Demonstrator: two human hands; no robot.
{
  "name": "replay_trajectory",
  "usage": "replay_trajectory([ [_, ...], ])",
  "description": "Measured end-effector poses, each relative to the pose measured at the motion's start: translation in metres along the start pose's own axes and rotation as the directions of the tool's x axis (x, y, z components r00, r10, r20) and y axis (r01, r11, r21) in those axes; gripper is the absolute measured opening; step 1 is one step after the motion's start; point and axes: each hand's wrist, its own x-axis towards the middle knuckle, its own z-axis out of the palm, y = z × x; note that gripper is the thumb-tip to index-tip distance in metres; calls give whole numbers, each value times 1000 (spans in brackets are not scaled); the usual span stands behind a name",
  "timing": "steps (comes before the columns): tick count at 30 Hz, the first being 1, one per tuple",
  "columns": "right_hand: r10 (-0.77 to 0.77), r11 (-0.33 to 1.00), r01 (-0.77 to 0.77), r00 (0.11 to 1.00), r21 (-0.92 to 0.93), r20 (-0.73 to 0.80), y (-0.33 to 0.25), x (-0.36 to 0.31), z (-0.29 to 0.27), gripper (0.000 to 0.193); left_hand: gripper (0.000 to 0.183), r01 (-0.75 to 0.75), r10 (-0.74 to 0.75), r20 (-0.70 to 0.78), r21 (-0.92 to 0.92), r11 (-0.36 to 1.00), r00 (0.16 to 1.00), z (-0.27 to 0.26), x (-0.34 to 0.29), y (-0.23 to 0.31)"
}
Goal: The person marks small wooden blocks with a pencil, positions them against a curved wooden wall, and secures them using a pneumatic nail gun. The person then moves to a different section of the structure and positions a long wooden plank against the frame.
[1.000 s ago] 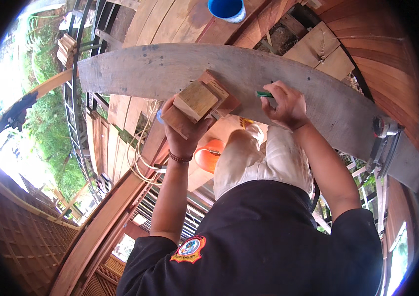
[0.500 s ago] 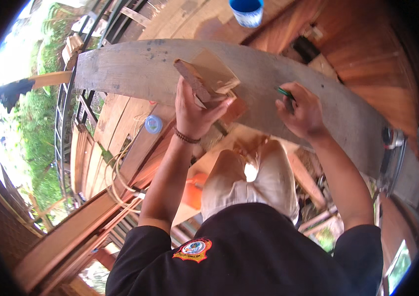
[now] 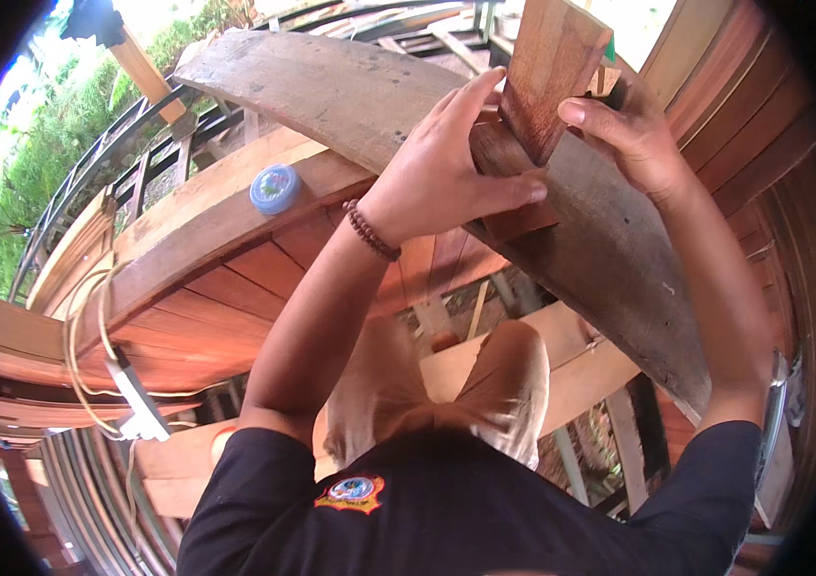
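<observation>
A reddish-brown wooden block [image 3: 554, 82] stands tilted up over a weathered grey-brown curved plank [image 3: 331, 82]. My left hand [image 3: 451, 163] grips the block's lower part, thumb on the near side and fingers on the far side. A smaller reddish wood piece [image 3: 525, 223] shows below my left thumb, against the plank's near edge. My right hand [image 3: 633, 139] is at the block's right side, its thumb close to the wood and its other fingers partly hidden. A bit of green pencil [image 3: 610, 50] shows beside the block, by the right fingers.
A round blue-lidded container [image 3: 275, 189] sits on a wooden beam to the left. Pale cable [image 3: 72, 326] loops near a grey metal bar [image 3: 144, 403]. Reddish boards [image 3: 235, 298] lie below the plank, with gaps between timbers near my knees. Black metal railing [image 3: 91, 163] curves beyond.
My view has turned. The wooden block has tipped upright, held in my left hand. My right hand, with the green pencil, has come from the plank to the block's right side.
</observation>
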Motion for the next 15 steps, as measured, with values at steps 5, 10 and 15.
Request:
replay_trajectory([
  [5, -53, 996, 43, 991, -79, -127, -5, -8, 10, 66, 82, 16, -14, -37, 53, 998, 999, 4, -6, 2],
  [10, -47, 994, 28, 983, -108, -178, -7, -9, 16, 95, 80, 40, -39, 6, -34, 999, 999, -2, -3, -4],
  [15, -104, 979, 80, 987, -189, -121, -7, -5, 13, 99, 75, 83, -53, 130, -235, 968, 990, -8, 2, -14],
])
